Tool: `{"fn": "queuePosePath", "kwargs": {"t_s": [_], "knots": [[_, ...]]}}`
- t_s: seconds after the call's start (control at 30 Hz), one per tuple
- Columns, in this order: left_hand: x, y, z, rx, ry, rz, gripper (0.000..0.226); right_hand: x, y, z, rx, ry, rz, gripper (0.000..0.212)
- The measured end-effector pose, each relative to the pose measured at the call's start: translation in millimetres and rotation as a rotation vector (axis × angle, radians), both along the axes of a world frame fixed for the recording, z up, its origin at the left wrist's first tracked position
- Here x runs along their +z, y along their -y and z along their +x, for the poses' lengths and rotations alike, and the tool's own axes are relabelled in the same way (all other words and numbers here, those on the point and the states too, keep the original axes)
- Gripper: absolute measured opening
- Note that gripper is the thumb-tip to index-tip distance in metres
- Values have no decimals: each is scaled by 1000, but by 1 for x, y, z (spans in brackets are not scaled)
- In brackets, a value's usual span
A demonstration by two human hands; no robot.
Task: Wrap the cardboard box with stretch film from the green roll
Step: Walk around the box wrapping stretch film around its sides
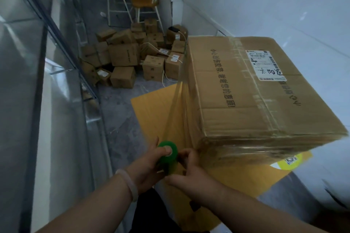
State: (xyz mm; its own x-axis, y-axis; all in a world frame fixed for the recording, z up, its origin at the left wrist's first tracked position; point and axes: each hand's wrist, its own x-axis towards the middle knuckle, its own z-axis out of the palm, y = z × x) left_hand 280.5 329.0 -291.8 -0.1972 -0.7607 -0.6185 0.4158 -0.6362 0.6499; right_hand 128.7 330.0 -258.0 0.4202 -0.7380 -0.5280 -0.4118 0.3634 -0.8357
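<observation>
Left hand (146, 165), right hand (190, 170): gripped green roll (162, 144); stretch film (176, 104) drawn taut along cardboard box (255, 91); judged mid-wrap; next, steady tension round corner.

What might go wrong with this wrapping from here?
The stretch film runs taut and narrow from the green roll, gripped by the left hand and right hand, to the cardboard box; it may bunch into a rope or tear. A hard pull might slide the box on the wooden tabletop. Further turns might cover the shipping label.
</observation>
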Motion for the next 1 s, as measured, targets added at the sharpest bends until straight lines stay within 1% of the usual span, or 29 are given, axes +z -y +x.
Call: {"fn": "queuePosePath", "kwargs": {"t_s": [0.1,0.13,0.2,0.3,0.33,0.4,0.47,0.53,0.6,0.7,0.77,0.8,0.83,0.9,0.93,0.97,1.0], "knots": [[1,-7,-11,-8,52,-7,136,2,-7,-15,34,2,-61,81],[2,-11,-16,-10,63,-3,134,3,-7,-21,59,-10,-70,82],[3,-16,-27,-20,65,18,128,5,-8,-31,73,-25,-68,77],[-2,-21,-41,-67,55,21,136,1,-13,-45,33,-59,-86,77],[-2,-22,-45,-83,42,21,135,0,-14,-50,27,-70,-87,76],[-4,-26,-50,-91,17,41,126,1,-16,-60,30,-80,-70,70],[-4,-31,-56,-92,0,60,122,2,-21,-71,48,-93,-98,66],[-3,-38,-65,-111,2,56,119,0,-27,-81,55,-82,-165,72],[1,-44,-76,-151,0,46,107,-2,-33,-90,57,-84,-230,78],[9,-46,-94,-202,-21,80,80,-8,-39,-100,39,-155,-337,67],[12,-44,-105,-242,8,125,67,-10,-41,-105,-4,-151,-313,64],[12,-40,-110,-252,41,139,64,-11,-40,-107,-23,-153,-289,62],[10,-37,-115,-243,79,142,71,-12,-38,-110,-35,-161,-271,58],[2,-33,-125,-178,149,139,102,-13,-33,-115,-61,-196,-259,52],[-2,-32,-130,-144,167,139,114,-12,-31,-118,-84,-213,-268,52],[-4,-32,-135,-116,175,141,117,-11,-30,-121,-105,-232,-279,54],[-4,-33,-140,-78,176,147,114,-11,-32,-123,-121,-253,-290,59]]}}
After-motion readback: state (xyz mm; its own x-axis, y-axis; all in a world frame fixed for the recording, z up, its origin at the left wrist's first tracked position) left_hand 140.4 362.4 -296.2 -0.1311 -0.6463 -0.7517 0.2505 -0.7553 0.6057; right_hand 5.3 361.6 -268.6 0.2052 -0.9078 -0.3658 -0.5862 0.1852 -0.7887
